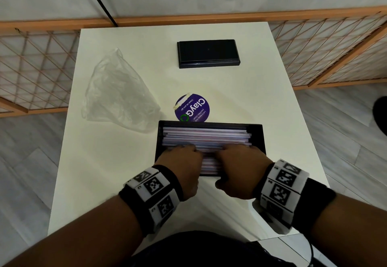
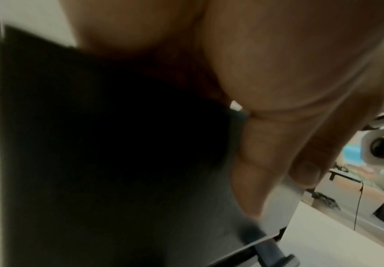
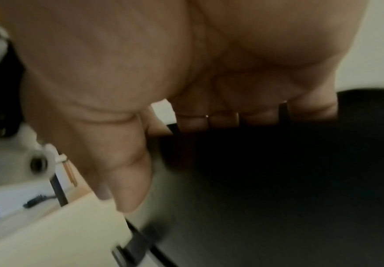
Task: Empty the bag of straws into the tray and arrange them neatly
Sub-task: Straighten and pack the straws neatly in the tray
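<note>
A pale grey wood-plank floor [image 1: 25, 172] is seen on both sides, bounded at the far side by a low orange-framed lattice screen [image 1: 37, 61] set against a white wall. A rectangular, smooth, matt white surface [image 1: 117, 162] is centred in the head view. A crumpled, translucent plastic bag [image 1: 119, 93] is seen lying collapsed on the left half of the surface, well apart from both hands. A shallow black rectangular tray [image 1: 256, 134] is positioned near the front edge, and a flat black rectangular lid-like piece [image 1: 208, 54] lies beyond it, towards the far edge. The tray is filled with straws [image 1: 206, 136], thin, straight and pale with pink-red striping, laid lengthwise and roughly parallel, a few ends projecting unevenly on the right. A round purple sticker [image 1: 192, 107] with white lettering is fixed to the surface just behind the tray's far wall. The left hand [image 1: 182, 164] and right hand [image 1: 240, 164] are placed side by side over the tray's near half, fingers laid down on the straws and thumbs outside the near wall; nothing is seen to be enclosed by either. Black bands with white coded marker blocks are worn on both wrists. Both wrist views are blurred, showing only palm and dark tray wall.
</note>
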Available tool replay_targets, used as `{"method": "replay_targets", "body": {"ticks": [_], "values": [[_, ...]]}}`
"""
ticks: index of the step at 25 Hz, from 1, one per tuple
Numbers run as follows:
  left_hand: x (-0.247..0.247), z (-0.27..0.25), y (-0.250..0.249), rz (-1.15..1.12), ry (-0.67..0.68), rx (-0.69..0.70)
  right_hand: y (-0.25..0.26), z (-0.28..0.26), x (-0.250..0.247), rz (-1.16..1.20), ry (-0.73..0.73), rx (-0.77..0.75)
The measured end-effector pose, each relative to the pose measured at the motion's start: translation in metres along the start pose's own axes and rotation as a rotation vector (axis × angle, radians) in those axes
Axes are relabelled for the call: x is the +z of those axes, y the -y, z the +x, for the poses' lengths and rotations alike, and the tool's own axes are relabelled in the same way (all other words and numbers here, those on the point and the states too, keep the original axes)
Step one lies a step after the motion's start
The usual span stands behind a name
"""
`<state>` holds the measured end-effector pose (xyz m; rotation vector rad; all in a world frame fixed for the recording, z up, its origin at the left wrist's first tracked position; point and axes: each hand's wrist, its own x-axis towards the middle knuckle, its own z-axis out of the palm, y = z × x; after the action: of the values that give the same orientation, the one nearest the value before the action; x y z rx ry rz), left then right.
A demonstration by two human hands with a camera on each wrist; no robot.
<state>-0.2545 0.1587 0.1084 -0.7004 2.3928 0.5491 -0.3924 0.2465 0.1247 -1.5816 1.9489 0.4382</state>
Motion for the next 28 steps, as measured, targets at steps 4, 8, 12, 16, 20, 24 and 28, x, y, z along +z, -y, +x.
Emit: {"method": "replay_targets", "body": {"ticks": [4, 8, 12, 16, 20, 24, 28], "values": [[0.005, 0.013, 0.001, 0.002, 0.047, -0.043, -0.003, 0.010, 0.008, 0.004, 0.024, 0.032], [0.004, 0.017, 0.001, -0.009, 0.079, -0.067, -0.002, 0.016, 0.011, 0.054, 0.033, 0.059], [0.004, 0.016, 0.003, -0.052, 0.070, -0.059, -0.003, 0.017, 0.014, 0.089, 0.030, 0.073], [0.006, 0.010, 0.001, -0.036, 0.002, -0.001, -0.004, 0.018, 0.014, 0.094, 0.039, 0.067], [0.008, 0.013, 0.000, -0.042, 0.054, 0.002, -0.002, 0.018, 0.014, 0.080, 0.040, 0.072], [0.007, 0.013, 0.000, -0.044, 0.056, 0.003, -0.001, 0.016, 0.013, 0.075, 0.043, 0.078], [0.008, 0.009, 0.002, -0.028, 0.034, -0.033, -0.002, 0.014, 0.013, 0.077, 0.036, 0.072]]}}
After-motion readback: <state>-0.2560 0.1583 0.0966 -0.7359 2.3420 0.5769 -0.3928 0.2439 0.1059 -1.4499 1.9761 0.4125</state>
